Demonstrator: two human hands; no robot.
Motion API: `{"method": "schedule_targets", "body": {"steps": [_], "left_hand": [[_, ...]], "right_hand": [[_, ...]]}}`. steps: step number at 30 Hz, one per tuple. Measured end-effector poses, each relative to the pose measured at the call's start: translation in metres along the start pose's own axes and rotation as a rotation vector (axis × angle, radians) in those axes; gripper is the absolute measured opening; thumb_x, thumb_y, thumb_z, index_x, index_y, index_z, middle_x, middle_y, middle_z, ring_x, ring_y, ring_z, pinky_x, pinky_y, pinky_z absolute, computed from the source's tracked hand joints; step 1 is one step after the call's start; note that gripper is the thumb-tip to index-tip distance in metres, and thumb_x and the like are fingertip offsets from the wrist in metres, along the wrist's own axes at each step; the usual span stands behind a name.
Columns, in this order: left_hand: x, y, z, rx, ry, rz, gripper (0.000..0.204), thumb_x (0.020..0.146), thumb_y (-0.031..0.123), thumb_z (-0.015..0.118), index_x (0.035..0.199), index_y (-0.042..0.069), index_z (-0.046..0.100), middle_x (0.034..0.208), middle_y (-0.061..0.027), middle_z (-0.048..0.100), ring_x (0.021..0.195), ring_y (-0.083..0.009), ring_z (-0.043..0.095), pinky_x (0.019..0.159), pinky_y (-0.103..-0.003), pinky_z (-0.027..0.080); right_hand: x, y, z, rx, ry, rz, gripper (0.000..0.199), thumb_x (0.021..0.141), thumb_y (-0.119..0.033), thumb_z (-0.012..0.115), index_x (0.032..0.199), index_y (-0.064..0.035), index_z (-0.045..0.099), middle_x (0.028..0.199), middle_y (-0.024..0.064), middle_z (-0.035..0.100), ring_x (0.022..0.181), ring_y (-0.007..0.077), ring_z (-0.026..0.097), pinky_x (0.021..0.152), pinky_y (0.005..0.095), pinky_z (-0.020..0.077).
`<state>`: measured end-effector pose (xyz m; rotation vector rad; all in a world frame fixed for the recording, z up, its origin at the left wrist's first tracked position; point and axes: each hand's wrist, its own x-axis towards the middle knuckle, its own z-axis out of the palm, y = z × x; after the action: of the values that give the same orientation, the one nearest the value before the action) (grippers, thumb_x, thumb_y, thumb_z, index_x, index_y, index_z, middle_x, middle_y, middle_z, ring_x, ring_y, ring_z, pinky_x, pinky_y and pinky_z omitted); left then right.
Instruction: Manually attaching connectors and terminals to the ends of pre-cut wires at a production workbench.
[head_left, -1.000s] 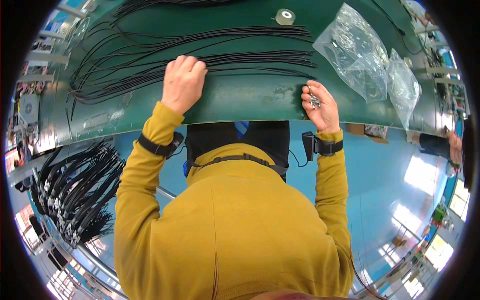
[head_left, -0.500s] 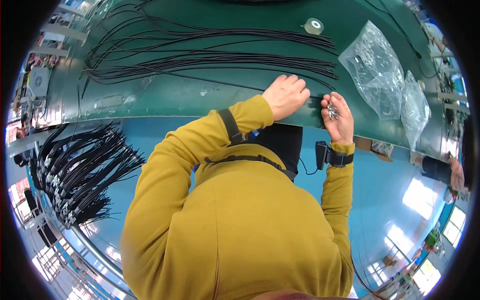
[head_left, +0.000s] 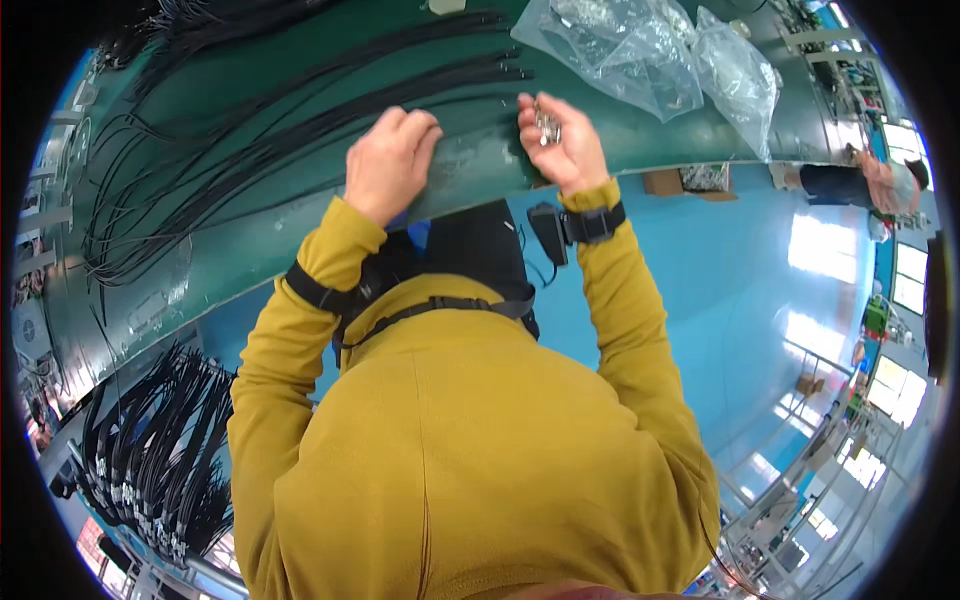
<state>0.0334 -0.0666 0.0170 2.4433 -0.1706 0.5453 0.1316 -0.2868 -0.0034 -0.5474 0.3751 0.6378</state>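
Observation:
My left hand (head_left: pixel 392 165) is over the front part of the green table, fingers curled down and closed. One black cable (head_left: pixel 290 202) runs from the left up to this hand, and the fingertips hide where it is gripped. To the right, my right hand (head_left: pixel 575 155) is turned palm up with bent fingers, cupping several small shiny metal parts (head_left: pixel 548 127). Its thumb and forefinger are close together at the tips. Beyond both hands lie bundles of long black cables (head_left: pixel 400 90), their ends toward the right.
Clear plastic bags (head_left: pixel 640 60) of small parts lie at the far right of the green table (head_left: pixel 470 150). A pale roll (head_left: pixel 446 5) shows at the top edge. Many black cables (head_left: pixel 150 450) hang on a rack at the lower left. An open carton (head_left: pixel 690 182) is past the table's edge.
My hands have moved apart, the left one drawing away from the right. The view has turned and shifted, so the table now slants. My right hand still cups the metal parts.

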Motion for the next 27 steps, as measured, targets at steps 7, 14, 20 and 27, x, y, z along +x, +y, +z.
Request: {"method": "schedule_targets", "body": {"steps": [7,14,20,27], "left_hand": [[-0.01,-0.029,0.004,0.118,0.024,0.112,0.006,0.084,0.016,0.064,0.09,0.012,0.064,0.08,-0.0072,0.057,0.07,-0.0291,0.06,0.059,-0.038,0.049],[-0.005,-0.013,0.002,0.183,-0.083,0.1,0.013,0.082,0.02,0.068,0.091,0.011,0.064,0.084,-0.0067,0.059,0.071,-0.0273,0.061,0.06,-0.037,0.049],[-0.005,-0.014,0.005,0.329,-0.1,0.225,0.012,0.084,0.018,0.067,0.091,0.009,0.063,0.087,-0.0081,0.059,0.079,-0.0283,0.06,0.064,-0.037,0.05],[0.002,-0.014,0.005,0.308,-0.162,0.315,0.012,0.086,0.01,0.064,0.098,0.008,0.065,0.086,-0.0087,0.059,0.078,-0.0285,0.059,0.067,-0.037,0.049]], "right_hand": [[-0.053,-0.031,-0.032,-0.103,-0.289,-0.079,0.021,0.091,-0.007,0.055,0.11,0.0029,0.055,0.094,0.0154,0.06,0.074,0.0179,0.055,0.056,0.0263,0.0438],[-0.107,-0.028,-0.086,-0.013,0.143,-0.33,0.023,0.091,-0.005,0.056,0.112,0.005,0.054,0.104,0.0206,0.062,0.086,0.0238,0.062,0.065,0.029,0.0521],[-0.12,-0.027,-0.099,-0.013,0.126,-0.404,0.021,0.091,-0.004,0.058,0.11,0.0044,0.056,0.112,0.0194,0.063,0.095,0.0238,0.065,0.065,0.0259,0.0543],[-0.099,0.05,-0.04,0.039,-0.005,-0.218,0.018,0.094,-0.012,0.058,0.104,0.0029,0.056,0.098,0.0154,0.064,0.082,0.0164,0.063,0.061,0.0229,0.0504]]}}
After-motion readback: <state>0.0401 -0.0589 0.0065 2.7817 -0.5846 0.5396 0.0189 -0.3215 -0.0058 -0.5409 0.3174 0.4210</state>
